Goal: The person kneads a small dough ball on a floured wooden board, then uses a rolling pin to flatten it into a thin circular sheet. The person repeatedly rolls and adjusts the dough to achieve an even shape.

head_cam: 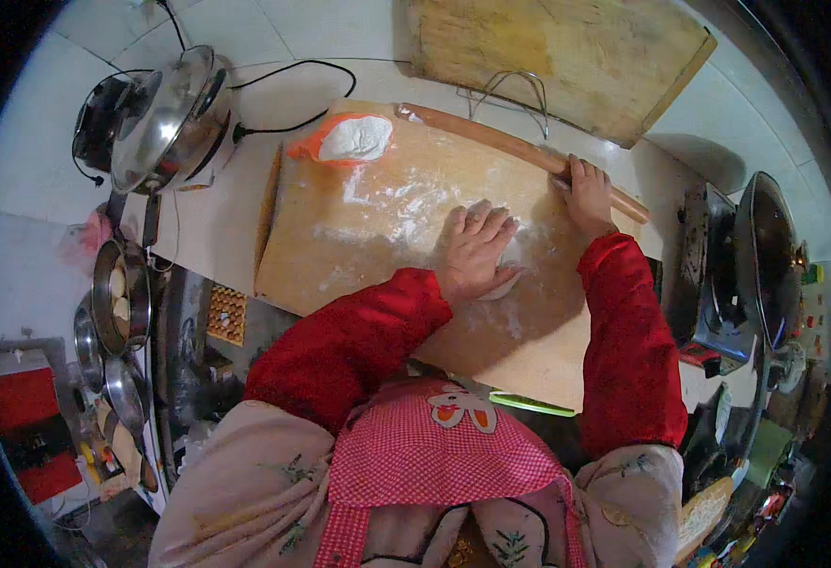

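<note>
My left hand (478,250) lies palm down on a piece of pale dough (504,287), its fingers somewhat apart. Most of the dough is hidden under the palm; a rounded edge shows below the thumb. Under it is a wooden board (358,263), dusted with white flour (415,213) near the middle. My right hand (589,195) is closed around a long wooden rolling pin (486,136) near its right end. The pin slants along the board's far edge. An orange-red bag of flour (355,138) sits open at the board's far left corner.
A lidded metal pot (167,128) with a black cord stands back left. Behind the board are a wire rack (511,99) and another wooden board (550,57). A stove (713,277) with a wok (770,263) is at right. A pan (122,298) holding pale pieces is at left.
</note>
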Action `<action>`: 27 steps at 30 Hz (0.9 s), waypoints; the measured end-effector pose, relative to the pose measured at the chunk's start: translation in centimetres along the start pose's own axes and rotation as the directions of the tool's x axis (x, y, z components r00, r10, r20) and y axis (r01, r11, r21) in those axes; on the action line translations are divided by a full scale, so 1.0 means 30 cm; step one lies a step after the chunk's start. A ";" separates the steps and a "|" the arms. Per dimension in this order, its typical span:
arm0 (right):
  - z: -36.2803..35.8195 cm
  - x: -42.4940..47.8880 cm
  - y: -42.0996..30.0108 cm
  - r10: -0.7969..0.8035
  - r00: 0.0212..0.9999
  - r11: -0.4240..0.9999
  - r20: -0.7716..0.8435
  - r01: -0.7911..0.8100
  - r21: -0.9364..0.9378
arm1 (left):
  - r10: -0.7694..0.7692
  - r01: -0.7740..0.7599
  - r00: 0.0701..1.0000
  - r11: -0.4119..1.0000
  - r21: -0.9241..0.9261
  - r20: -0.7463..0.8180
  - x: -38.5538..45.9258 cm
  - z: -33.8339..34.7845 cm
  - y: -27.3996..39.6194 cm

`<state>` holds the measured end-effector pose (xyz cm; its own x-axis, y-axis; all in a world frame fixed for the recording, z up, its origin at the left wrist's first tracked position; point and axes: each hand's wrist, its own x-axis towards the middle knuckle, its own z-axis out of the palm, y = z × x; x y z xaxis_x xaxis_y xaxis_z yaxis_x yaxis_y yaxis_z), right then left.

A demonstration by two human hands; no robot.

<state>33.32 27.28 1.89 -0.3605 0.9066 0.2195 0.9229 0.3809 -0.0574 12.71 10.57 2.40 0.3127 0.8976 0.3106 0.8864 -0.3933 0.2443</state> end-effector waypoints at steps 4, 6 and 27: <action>0.026 -0.013 0.003 0.049 0.998 0.998 0.025 -0.048 -0.050 | -0.015 0.014 0.999 1.000 0.025 0.050 -0.002 0.010 -0.011; 0.015 -0.066 0.024 -0.001 0.994 1.000 -0.108 0.000 -0.011 | -0.026 0.026 1.000 0.999 0.020 -0.010 -0.017 0.046 -0.028; -0.188 -0.250 -0.211 -0.151 0.989 0.985 0.004 0.150 0.086 | -0.358 0.356 0.933 0.932 0.075 0.027 -0.096 -0.155 -0.285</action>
<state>30.94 17.05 6.10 -0.4958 0.8396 0.2221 0.8435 0.5264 -0.1070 2.64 10.41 3.69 -0.0169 0.9839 0.1778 0.9625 -0.0321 0.2692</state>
